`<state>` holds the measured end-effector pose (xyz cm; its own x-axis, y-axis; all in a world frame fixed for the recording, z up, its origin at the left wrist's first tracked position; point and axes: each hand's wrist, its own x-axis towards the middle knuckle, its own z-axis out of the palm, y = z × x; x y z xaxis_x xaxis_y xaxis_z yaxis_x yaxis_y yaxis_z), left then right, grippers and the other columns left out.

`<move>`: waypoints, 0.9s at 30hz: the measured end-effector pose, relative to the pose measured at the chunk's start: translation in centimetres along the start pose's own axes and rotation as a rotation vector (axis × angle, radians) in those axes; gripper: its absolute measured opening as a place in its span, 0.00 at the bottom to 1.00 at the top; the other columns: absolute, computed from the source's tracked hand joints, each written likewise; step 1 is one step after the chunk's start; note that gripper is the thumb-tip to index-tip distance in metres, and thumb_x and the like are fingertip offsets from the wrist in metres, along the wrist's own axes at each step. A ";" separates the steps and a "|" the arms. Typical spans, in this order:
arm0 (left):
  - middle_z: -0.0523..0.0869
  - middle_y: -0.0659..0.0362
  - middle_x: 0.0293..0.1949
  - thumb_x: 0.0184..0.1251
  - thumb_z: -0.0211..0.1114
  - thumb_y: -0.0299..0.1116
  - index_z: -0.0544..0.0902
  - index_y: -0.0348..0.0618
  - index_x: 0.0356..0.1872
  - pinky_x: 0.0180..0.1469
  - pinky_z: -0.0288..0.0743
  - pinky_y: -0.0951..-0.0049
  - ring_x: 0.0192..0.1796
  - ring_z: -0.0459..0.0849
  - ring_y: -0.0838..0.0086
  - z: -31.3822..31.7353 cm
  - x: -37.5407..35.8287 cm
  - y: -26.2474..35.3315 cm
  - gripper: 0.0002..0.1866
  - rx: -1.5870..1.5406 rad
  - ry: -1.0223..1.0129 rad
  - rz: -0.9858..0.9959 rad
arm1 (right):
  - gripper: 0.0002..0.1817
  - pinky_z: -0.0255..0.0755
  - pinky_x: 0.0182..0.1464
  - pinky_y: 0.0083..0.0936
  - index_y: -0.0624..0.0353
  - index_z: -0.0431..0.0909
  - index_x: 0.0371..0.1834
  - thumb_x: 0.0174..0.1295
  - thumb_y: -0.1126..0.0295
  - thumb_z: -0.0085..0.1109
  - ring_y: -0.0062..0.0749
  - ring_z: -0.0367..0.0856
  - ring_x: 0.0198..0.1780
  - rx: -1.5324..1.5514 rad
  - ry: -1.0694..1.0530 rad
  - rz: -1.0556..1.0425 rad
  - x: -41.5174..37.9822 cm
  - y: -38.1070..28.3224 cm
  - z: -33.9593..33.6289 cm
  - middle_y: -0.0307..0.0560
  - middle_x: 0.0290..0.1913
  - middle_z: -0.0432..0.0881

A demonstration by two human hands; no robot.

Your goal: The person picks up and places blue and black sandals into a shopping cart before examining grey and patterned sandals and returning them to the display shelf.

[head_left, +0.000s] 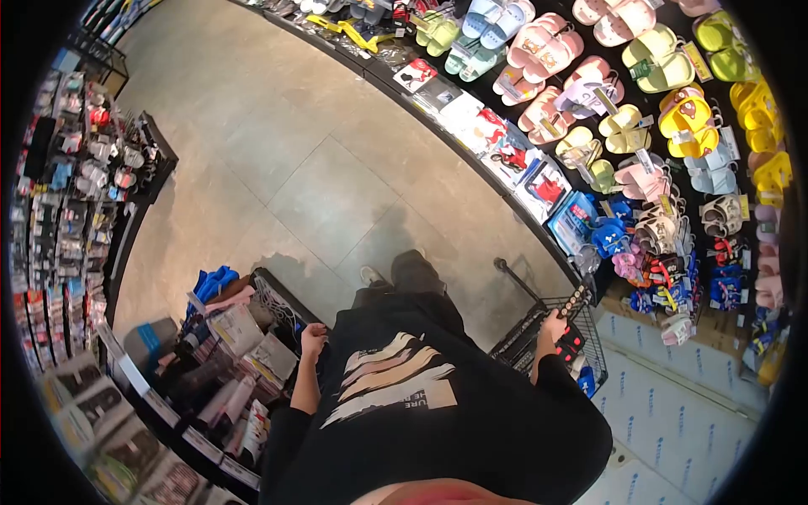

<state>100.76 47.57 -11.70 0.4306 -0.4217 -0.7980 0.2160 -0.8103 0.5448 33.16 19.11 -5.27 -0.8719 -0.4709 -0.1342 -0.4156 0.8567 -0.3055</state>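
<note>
My left hand (313,338) hangs beside my black T-shirt (396,387), its fingers curled closed with nothing visible in them. It is close to a low bin (282,290) piled with folded and packaged goods (236,332). On my other side, my right hand (553,326) is closed on the edge of a black wire cart (599,358). The exact part under its fingers is too small to make out. Red, black and blue items (572,343) lie inside the cart. A brown knobbly strip (576,301) sticks up just beyond that hand.
Pastel and yellow slippers (627,126) hang on a display wall at the right, above a ledge of flat packages (505,156). Shelves of small packaged goods (71,177) curve along the left. Between them runs a tiled floor (311,185). White patterned panels (665,404) stand at lower right.
</note>
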 end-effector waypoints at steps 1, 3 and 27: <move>0.85 0.60 0.33 0.54 0.60 0.13 0.82 0.43 0.44 0.28 0.73 0.76 0.31 0.83 0.75 -0.2 0.3 0.6 0.18 -0.046 0.009 -0.030 | 0.28 0.75 0.54 0.49 0.58 0.82 0.53 0.58 0.47 0.54 0.60 0.84 0.49 0.000 0.010 -0.001 -0.7 -1.1 0.4 0.62 0.46 0.86; 0.83 0.62 0.30 0.60 0.61 0.16 0.80 0.45 0.38 0.23 0.68 0.80 0.27 0.80 0.80 -0.7 0.9 2.2 0.10 -0.112 -0.010 -0.050 | 0.28 0.76 0.53 0.48 0.59 0.82 0.52 0.59 0.47 0.54 0.58 0.85 0.48 0.004 0.024 0.021 -2.4 -3.6 1.4 0.61 0.44 0.87; 0.82 0.62 0.36 0.65 0.64 0.26 0.78 0.46 0.43 0.34 0.80 0.73 0.40 0.84 0.75 -8.5 27.7 45.7 0.08 0.148 -0.107 0.174 | 0.21 0.82 0.49 0.37 0.53 0.70 0.23 0.64 0.50 0.62 0.44 0.86 0.49 0.916 -0.881 0.493 -13.4 -27.1 8.1 0.48 0.35 0.84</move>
<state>130.02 2.36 -6.75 0.3532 -0.5944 -0.7224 0.0128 -0.7691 0.6391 58.20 0.54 -2.81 -0.2827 -0.4317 -0.8566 0.5074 0.6905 -0.5155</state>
